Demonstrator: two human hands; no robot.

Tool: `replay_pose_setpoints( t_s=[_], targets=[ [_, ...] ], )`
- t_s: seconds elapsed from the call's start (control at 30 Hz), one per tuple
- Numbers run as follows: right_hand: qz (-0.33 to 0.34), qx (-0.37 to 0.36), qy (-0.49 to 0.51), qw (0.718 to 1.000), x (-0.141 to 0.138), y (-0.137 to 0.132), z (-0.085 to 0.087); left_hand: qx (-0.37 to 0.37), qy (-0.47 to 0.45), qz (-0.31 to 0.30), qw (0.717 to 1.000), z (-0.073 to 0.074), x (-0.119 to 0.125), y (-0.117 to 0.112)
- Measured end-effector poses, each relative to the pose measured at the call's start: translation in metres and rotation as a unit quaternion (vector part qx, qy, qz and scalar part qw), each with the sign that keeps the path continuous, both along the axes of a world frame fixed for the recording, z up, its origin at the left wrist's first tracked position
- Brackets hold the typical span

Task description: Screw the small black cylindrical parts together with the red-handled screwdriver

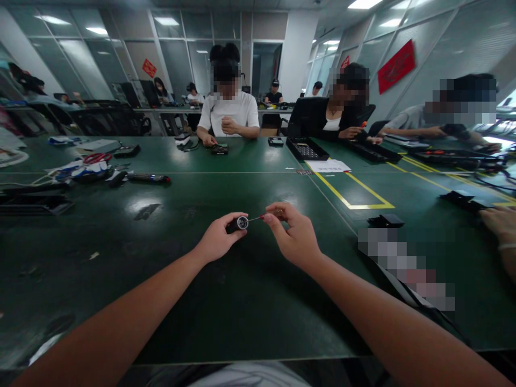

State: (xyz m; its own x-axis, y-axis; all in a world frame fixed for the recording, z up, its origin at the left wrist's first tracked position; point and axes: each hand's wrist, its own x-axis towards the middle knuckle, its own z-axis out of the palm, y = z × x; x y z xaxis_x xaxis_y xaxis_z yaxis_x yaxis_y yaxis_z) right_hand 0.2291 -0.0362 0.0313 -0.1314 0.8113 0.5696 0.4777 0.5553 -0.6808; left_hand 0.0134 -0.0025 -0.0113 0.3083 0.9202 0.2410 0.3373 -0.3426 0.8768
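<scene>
In the head view, my left hand point(217, 236) is closed around a short black cylinder point(233, 226). Its round, silver-rimmed end point(242, 222) faces right and toward me, with small dark parts inside. My right hand point(294, 234) grips a screwdriver point(278, 213) by its brownish, see-through handle with a red collar. The thin metal shaft point(255, 219) points left, its tip at or just beside the rim of the cylinder's end; whether it touches cannot be made out. Both hands are above the green table point(250, 301).
Red-handled scissors point(97, 158), cables and a black rod-shaped tool point(149, 178) lie at the left. A partitioned black tray point(307, 149) stands farther back, near yellow tape point(371, 206). Right of me are a black part point(386, 221) and another person's hand point(500, 220). Several people sit opposite.
</scene>
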Motion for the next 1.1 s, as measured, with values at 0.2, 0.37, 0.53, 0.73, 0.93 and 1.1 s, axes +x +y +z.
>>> replay_pose_setpoints(
  t_s=[0.2, 0.37, 0.53, 0.73, 0.93, 1.1],
  targets=[
    [0.067, -0.028, -0.014, 0.997, 0.0019, -0.0028, -0.0002, 0.003, 0.008, 0.002, 1.000, -0.0037, -0.0020, 0.0021],
    [0.029, 0.006, -0.002, 1.000, -0.0005, -0.0053, 0.0005, 0.013, 0.018, 0.000, 1.000, -0.0070, -0.0025, 0.0037],
    [0.010, 0.025, -0.031, 0.999, -0.0017, -0.0082, 0.0048, 0.021, 0.006, -0.002, 1.000, -0.0063, -0.0023, 0.0040],
    [0.030, 0.055, -0.042, 0.997, -0.0006, -0.0091, 0.0044, 0.024, 0.003, -0.010, 1.000, -0.0022, -0.0019, 0.0024],
    [0.015, 0.025, -0.062, 0.998, -0.0040, -0.0099, 0.0070, 0.034, 0.003, -0.018, 0.999, -0.0028, -0.0014, 0.0022],
    [-0.003, 0.029, -0.083, 0.996, -0.0023, -0.0094, 0.0070, 0.030, 0.002, -0.018, 0.999, -0.0014, -0.0015, 0.0020]
  ],
)
